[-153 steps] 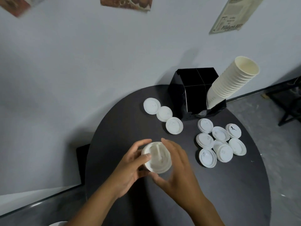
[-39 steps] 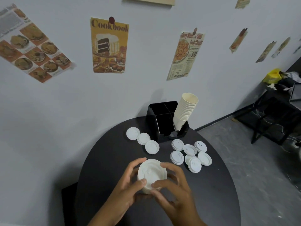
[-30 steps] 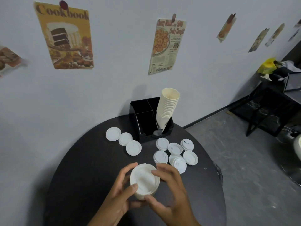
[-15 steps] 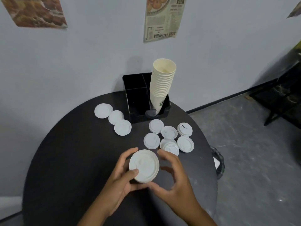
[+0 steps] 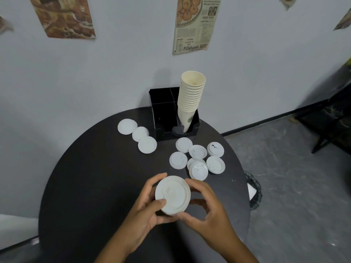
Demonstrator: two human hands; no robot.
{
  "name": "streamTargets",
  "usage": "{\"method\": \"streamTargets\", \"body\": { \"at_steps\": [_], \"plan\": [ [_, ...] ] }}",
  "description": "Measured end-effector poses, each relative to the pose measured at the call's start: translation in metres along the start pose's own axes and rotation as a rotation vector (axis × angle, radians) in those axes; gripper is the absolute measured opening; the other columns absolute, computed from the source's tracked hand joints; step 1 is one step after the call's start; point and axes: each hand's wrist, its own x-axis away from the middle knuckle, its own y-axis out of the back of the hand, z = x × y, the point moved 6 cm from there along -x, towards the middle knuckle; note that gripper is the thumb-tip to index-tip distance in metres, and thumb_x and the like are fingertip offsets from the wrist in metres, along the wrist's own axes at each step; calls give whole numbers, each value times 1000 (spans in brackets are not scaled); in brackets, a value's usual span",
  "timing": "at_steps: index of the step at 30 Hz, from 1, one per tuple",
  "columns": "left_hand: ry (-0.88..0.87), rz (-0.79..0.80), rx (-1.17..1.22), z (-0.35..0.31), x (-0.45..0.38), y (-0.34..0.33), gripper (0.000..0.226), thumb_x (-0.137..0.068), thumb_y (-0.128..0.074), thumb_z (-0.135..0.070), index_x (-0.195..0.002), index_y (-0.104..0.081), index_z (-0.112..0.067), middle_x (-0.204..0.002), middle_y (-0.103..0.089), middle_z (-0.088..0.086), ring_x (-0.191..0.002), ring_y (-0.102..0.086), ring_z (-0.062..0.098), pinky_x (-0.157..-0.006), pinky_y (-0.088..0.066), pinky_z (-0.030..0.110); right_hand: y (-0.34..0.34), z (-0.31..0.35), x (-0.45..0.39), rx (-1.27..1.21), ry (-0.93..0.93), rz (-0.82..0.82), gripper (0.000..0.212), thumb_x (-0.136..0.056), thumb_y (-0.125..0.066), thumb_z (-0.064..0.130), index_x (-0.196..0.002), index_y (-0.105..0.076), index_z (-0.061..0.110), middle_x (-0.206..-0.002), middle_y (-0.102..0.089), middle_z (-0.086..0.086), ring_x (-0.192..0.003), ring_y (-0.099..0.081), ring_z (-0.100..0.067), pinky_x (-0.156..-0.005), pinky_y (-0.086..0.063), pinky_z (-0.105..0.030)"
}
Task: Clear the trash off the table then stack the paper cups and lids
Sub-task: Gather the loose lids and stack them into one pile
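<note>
White lid stack (image 5: 172, 194) — flat face up — between both hands.

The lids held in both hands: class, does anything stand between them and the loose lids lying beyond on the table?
Nothing visible does. Both the left hand and right hand grip the held lids; only bare table separates them from the nearest loose lid.

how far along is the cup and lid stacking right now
Done: the paper cups stand nested as one tall stack in the black organizer, and no trash shows on the table. In hand: the left hand and right hand grip a lid stack. Left: three loose lids by the organizer and a cluster of lids to gather.
</note>
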Motion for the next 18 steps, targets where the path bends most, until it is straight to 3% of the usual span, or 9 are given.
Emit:
{"method": "streamTargets", "body": {
  "at_steps": [6, 11, 14, 18],
  "plan": [
    [18, 5, 47, 17, 4, -20, 69, -75, -78, -17, -138, -59, -36, -144, -59, 11, -131, -58, 45, -93, -54, 70, 19, -9, 16, 3, -5, -25, 73, -74, -92, 18, -138, -57, 22, -137, -60, 0, -124, -61, -25, -91, -58, -44],
    [28, -72, 75, 30, -20, -26, 69, -71, -80, -18, -136, -62, -35, -141, -61, 11, -128, -60, 45, -91, -55, 70, 46, -33, -1, -18, -57, 53, 82, -73, -92, 23, -142, -50, 37, -142, -59, 0, -129, -57, -26, -96, -54, -39],
    [23, -160, 72, 38, -34, -25, 66, -73, -78, -18, -135, -62, -37, -138, -63, 9, -126, -63, 39, -90, -56, 67, 72, -58, -24, -66, -109, 78, 73, -73, -88, 25, -138, -55, 36, -141, -59, 4, -129, -56, -23, -98, -53, -36],
    [-3, -268, 84, 46, -50, -22, 65, -71, -76, -14, -130, -65, -37, -133, -66, 2, -126, -63, 37, -86, -58, 66, 105, -109, -67, 76, -156, 25, 64, -72, -84, 32, -131, -58, 37, -135, -60, 14, -119, -60, -16, -91, -55, -34]
  ]
}}
